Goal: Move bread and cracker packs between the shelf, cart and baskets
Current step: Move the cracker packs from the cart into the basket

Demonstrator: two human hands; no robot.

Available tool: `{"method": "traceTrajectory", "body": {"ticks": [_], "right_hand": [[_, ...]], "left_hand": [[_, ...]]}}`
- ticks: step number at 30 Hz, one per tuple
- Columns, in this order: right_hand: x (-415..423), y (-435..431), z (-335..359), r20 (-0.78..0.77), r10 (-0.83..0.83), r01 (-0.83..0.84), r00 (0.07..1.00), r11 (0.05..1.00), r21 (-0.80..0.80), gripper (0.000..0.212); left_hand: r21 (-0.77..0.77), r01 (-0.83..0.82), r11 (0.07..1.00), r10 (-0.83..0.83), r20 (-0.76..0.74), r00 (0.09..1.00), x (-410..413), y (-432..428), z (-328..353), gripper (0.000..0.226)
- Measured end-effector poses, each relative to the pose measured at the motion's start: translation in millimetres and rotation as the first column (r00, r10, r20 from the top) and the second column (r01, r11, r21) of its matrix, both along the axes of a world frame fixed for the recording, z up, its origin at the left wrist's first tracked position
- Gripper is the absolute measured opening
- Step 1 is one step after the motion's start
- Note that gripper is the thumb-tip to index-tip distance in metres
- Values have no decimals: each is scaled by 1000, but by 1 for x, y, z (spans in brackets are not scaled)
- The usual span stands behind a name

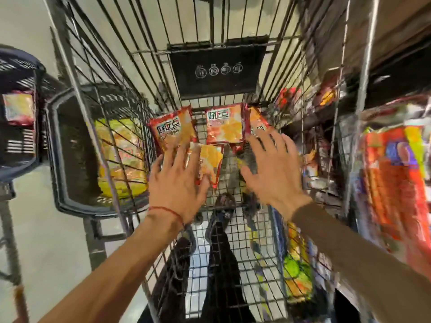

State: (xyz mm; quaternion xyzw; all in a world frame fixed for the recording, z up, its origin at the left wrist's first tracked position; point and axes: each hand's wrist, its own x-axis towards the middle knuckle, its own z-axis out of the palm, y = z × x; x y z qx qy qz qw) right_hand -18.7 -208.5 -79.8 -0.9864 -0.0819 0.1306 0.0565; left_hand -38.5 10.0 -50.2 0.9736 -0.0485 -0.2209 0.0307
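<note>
Hands both down inside the grey wire shopping cart (254, 231), at its far end. Four red-and-orange foil cracker packs lie on the cart floor there: one to the left (173, 130), one in the middle (225, 124), one to the right, tilted on edge (257, 122), and a nearer one (210, 162).

- Left hand (179, 180): fingers straight and spread, laid flat over the nearer pack, thumb at its lower corner. No closed grip yet.
- Right hand (272, 169): fingers spread and apart, tips at the right-hand pack. It's motion-blurred, so contact is possible but I can't confirm it.

Left of the cart there's a dark blue plastic basket (67, 159) holding a yellow-green pack (121, 157), and a second dark basket (21, 66) further left with one orange pack (18, 109). The store shelf (384, 87) on the right is loaded with bright packs (394, 164).

Risks, as I read it:
- Foil is slick and the packs overlap. A flat-palm scoop could drag a neighbour along or let a pack slide out.
- Squeezing hard to compensate could crush the crackers.
- The cart is deep and narrow, so lifting with both hands full could snag a pack on the wire wall.
- Both baskets sit to the left, so carrying a pack across the cart rim could drop it on the floor.
</note>
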Motion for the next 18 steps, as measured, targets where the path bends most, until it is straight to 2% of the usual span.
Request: {"method": "traceTrajectory", "body": {"ticks": [5,9,12,16,18], "right_hand": [[44,9,-68,-15,-147,148,989,987,62,71],[73,21,-118,-175,-252,279,952,948,151,83],[84,30,-139,-352,-346,445,870,858,257,98],[89,32,-147,-417,-422,571,805,741,352,105],[90,30,-143,-491,-462,654,739,667,357,109]], "left_hand": [[-21,-119,993,117,-68,991,12,1,-48,66],[-23,-182,983,178,-124,976,12,7,-75,66],[-53,-243,969,233,-142,962,9,13,-85,63],[-45,-264,964,255,-143,956,6,16,-86,60],[-27,-274,961,266,-164,950,6,14,-84,60]]}}
